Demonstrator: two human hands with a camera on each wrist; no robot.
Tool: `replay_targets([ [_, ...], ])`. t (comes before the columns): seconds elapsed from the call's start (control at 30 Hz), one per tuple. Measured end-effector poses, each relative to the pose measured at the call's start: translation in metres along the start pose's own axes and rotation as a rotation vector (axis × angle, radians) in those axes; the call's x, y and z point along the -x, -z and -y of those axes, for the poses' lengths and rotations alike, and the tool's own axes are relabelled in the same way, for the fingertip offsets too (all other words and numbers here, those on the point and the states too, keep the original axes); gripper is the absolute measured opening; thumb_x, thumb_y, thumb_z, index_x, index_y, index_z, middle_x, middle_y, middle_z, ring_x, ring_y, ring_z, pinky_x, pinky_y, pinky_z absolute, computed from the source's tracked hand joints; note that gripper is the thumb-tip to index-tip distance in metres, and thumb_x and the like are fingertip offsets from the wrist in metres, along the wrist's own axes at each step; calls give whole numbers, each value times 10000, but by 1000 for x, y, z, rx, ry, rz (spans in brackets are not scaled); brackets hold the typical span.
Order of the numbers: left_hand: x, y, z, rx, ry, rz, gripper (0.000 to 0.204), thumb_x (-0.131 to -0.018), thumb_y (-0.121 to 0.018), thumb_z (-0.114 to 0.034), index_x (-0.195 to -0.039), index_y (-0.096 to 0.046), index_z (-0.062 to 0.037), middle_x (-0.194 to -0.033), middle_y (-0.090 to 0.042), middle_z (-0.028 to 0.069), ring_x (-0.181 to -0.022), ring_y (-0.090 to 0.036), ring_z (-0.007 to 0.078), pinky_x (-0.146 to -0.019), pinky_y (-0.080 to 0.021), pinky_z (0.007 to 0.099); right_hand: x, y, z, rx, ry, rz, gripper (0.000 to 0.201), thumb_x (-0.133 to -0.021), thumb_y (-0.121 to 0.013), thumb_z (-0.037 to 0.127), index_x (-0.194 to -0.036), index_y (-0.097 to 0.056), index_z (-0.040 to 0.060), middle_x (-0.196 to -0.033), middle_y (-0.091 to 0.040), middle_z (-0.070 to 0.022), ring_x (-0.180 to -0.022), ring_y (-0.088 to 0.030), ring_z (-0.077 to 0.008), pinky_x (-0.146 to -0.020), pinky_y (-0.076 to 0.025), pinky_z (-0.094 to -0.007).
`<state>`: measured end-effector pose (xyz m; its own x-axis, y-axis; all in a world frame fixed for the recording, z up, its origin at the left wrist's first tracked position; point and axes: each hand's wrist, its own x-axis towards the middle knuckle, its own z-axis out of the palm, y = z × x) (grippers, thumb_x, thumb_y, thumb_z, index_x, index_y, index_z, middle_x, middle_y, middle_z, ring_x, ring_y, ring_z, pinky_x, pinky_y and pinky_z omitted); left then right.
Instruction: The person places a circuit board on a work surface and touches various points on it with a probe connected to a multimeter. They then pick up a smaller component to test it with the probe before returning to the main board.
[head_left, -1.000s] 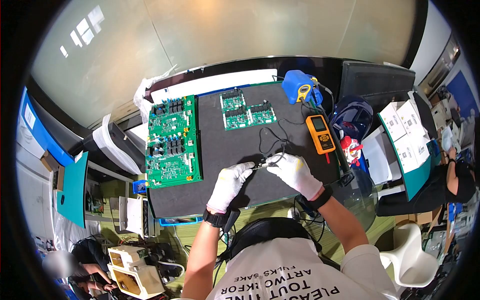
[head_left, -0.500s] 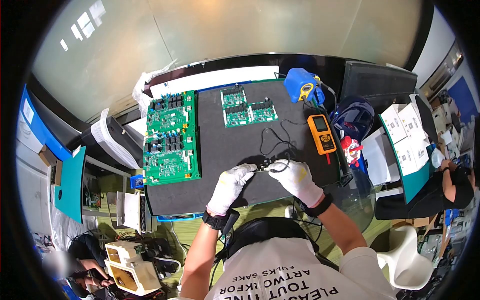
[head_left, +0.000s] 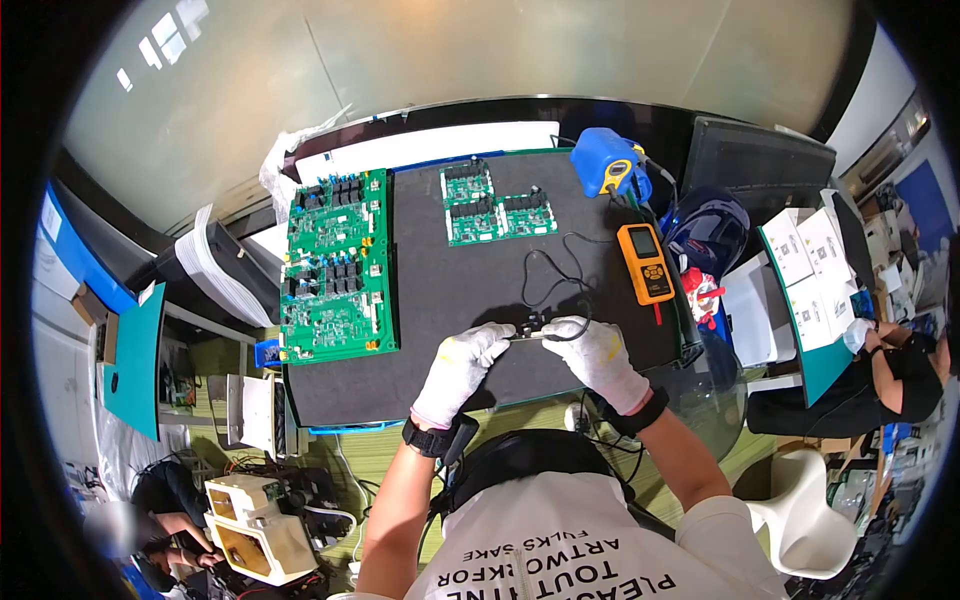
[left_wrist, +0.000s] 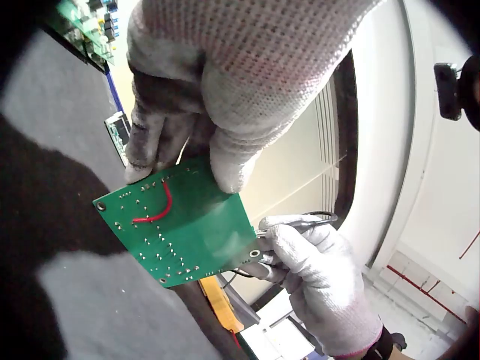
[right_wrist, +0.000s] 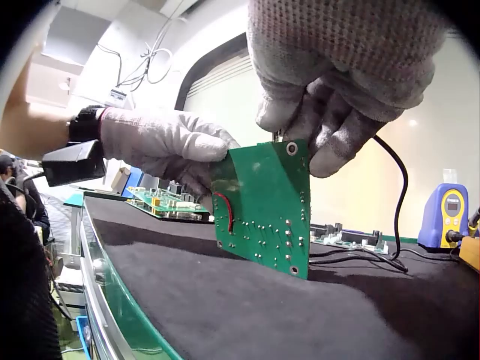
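Note:
Both hands wear white knit gloves. My left hand pinches a small green circuit board by one edge, thumb on its solder side, where a red wire curves between solder points. At the opposite edge, beside a corner hole, my right hand pinches the end of a black cable. A bit of metal connector shows between those fingertips and the board; the rest is hidden by the glove. The right wrist view has the board standing nearly upright above the dark mat.
Two large green circuit boards lie at the mat's left. Several smaller boards are grouped at the back. An orange handheld meter and a blue soldering station stand right, with the black cable looping across the mat.
The board's edge has come more level between my hands, and the right hand has dropped slightly. Both hands keep their grip. The head view has shifted a little.

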<state>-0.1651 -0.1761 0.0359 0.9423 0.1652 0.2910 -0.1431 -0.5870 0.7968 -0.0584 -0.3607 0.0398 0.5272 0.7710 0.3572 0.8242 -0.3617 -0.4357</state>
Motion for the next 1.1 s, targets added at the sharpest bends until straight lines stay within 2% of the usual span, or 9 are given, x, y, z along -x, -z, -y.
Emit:
replay_targets([
  [0.47,1,0,1,-5,-11,0,205,-845,-614,-158,-1001,-653,-30,-947,-667,146,-886,-648,282,-771,-510,326,0,-4,-4,-3,34,-2,126,-799,-618,199,-914,-664,179,-831,-656,-4,-746,-640,-201,-637,-519,-322],
  [0.53,2,-1,2,11,4,5,213,-845,-614,-164,-1011,-652,-36,-949,-666,148,-897,-645,284,-781,-509,328,-3,1,2,20,-35,93,142,-796,-618,212,-929,-661,184,-832,-659,-7,-735,-642,-212,-632,-518,-340],
  [0.63,2,1,-2,7,24,23,218,-845,-615,-169,-1016,-652,-38,-953,-665,153,-920,-641,287,-800,-505,332,-1,-1,4,21,-81,91,148,-791,-622,219,-930,-659,185,-833,-660,-9,-744,-644,-214,-626,-519,-350],
  [0.77,3,2,-3,4,13,24,224,-848,-613,-182,-1015,-652,-38,-966,-662,158,-940,-637,289,-816,-501,335,3,-4,4,15,-57,34,136,-790,-624,223,-917,-660,189,-849,-660,-5,-743,-645,-209,-618,-521,-349],
  [0.83,4,1,-3,-30,2,16,229,-851,-609,-195,-1013,-653,-39,-976,-659,162,-945,-636,291,-819,-500,338,3,-3,4,-5,-105,103,139,-798,-622,240,-925,-659,194,-867,-658,5,-767,-644,-195,-625,-521,-340],
  [0.97,4,1,-5,6,7,15,217,-852,-607,-171,-1005,-652,-24,-962,-663,156,-925,-643,281,-812,-501,335,3,4,13,14,-95,50,148,-808,-622,272,-931,-649,194,-869,-642,17,-802,-636,-169,-642,-518,-335],
  [1.03,5,0,-6,9,18,11,210,-852,-605,-157,-1003,-651,-18,-956,-667,147,-908,-647,269,-803,-501,325,3,3,14,-50,-79,-25,135,-767,-681,209,-869,-649,126,-817,-648,-33,-707,-639,-225,-608,-516,-328],
  [1.1,5,-1,-6,15,19,15,205,-853,-603,-151,-1001,-651,-17,-954,-669,141,-900,-648,260,-798,-500,319,4,3,13,-51,-55,-57,133,-770,-679,208,-875,-649,131,-821,-647,-29,-705,-639,-220,-605,-513,-325],
])
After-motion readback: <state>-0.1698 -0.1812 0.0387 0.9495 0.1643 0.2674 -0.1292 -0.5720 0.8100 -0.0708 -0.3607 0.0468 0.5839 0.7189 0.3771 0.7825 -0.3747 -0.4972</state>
